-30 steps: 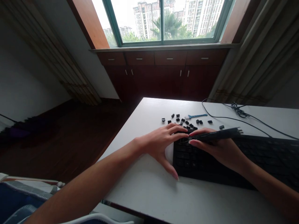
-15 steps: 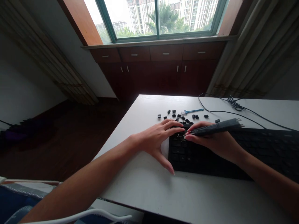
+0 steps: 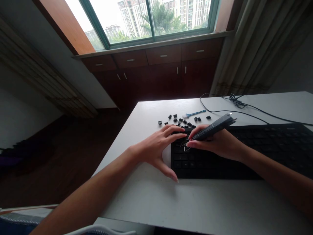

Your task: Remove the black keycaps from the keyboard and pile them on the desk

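A black keyboard (image 3: 220, 169) lies on the white table. My left hand (image 3: 158, 145) rests with fingers stretched over its upper left corner, the thumb apart near the front left edge. Gripped in my right hand (image 3: 222, 147) is a dark keycap puller (image 3: 216, 127), tilted with its body up to the right. Its thin wire loops sit at the keys on the keyboard's left side, close to my left fingertips. Whether the wires hold a key, I cannot tell. Several loose black keycaps (image 3: 185, 121) are scattered just behind the keyboard.
A small blue brush (image 3: 197, 113) lies behind the keycaps. The keyboard's black cable (image 3: 236, 101) is bundled at the back of the white table (image 3: 146, 195). Beyond stand a dark red cabinet (image 3: 156, 78) and a window. A white curved bar (image 3: 97, 228) shows at the lower left.
The view has shifted and tilted slightly, so the table appears further left. The puller is tilted more upright, with its wire loops still at the left keys. My left hand stays on the keyboard corner.
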`<state>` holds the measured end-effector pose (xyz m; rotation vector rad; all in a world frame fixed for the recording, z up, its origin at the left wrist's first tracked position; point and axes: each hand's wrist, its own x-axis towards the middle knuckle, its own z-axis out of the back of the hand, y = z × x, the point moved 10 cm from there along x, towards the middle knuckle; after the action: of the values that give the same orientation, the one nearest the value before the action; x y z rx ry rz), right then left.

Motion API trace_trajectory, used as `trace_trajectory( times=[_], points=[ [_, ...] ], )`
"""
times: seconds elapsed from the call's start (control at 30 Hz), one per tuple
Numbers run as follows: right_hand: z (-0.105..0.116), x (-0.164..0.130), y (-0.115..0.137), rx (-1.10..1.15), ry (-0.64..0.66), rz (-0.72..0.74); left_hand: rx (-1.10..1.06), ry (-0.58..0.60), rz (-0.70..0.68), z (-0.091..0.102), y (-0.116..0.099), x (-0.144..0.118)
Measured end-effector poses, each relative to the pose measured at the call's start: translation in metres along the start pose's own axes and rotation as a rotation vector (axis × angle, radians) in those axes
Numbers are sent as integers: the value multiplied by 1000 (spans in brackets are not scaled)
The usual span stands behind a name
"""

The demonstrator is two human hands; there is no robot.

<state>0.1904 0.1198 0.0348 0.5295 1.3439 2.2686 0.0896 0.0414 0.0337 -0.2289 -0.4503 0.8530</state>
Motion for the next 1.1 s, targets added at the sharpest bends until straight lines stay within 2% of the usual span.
trace_trajectory(
  times=[0.3,0.43,0.6,0.9,1.1],
  points=[
    [-6,-1,5,-19,40,28,7,6,2,0,0,0],
    [-9,-3,8,-75,18,90,-3,8,0,-1,0,1],
    [-9,-2,3,-63,-5,96,-16,-8,-5,1,-1,1],
    [-14,-13,30,-255,-24,276,-19,-27,-20,3,-4,1],
    [-13,-10,19,-156,-67,191,-18,-28,-24,3,-5,3]
  ],
)
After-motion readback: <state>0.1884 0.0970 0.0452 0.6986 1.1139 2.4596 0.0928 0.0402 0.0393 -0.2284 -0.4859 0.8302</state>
